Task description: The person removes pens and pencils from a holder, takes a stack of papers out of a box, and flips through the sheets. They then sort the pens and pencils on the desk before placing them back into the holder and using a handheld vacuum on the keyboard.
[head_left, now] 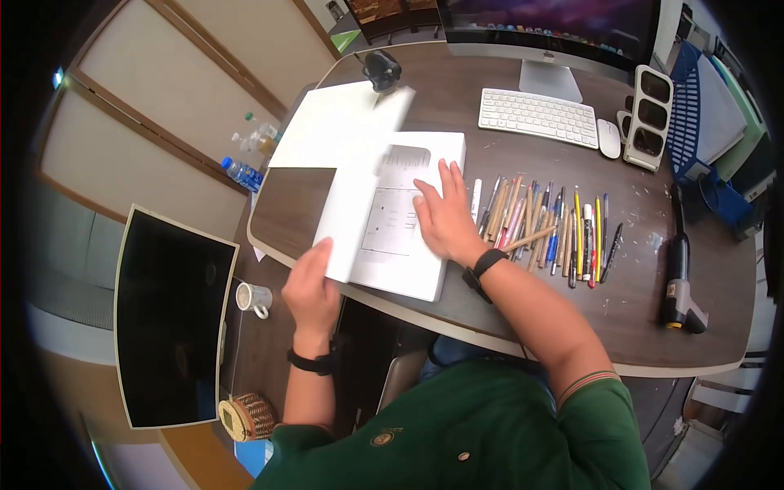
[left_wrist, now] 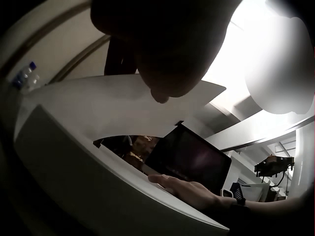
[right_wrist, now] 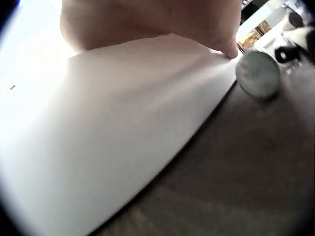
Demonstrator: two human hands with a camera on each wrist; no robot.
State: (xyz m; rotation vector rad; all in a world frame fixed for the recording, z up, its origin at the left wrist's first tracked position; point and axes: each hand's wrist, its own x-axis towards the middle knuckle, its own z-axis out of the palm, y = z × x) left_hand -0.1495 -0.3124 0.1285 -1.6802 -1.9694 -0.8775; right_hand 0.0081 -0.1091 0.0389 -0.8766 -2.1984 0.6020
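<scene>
A thick stack of white paper (head_left: 400, 273) with a printed top sheet lies near the desk's front edge. My left hand (head_left: 312, 286) pinches the lower edge of a lifted sheet (head_left: 347, 216), which stands up over the stack's left side. Spread over the printed page's right part, my right hand (head_left: 447, 214) rests with fairly straight fingers. In the left wrist view the raised sheet (left_wrist: 118, 105) arches below my dark left hand (left_wrist: 162, 49), and my right hand (left_wrist: 192, 191) lies beyond the stack. The right wrist view shows the stack's side (right_wrist: 123, 123) under my right hand (right_wrist: 152, 22).
More white paper (head_left: 322, 122) lies behind and left, beside a black device (head_left: 381, 71). Many pens and pencils (head_left: 535, 229) lie right of the stack. A keyboard (head_left: 539, 116), mouse (head_left: 608, 139) and monitor (head_left: 555, 28) stand behind; a mug (head_left: 253, 299) is at the lower left.
</scene>
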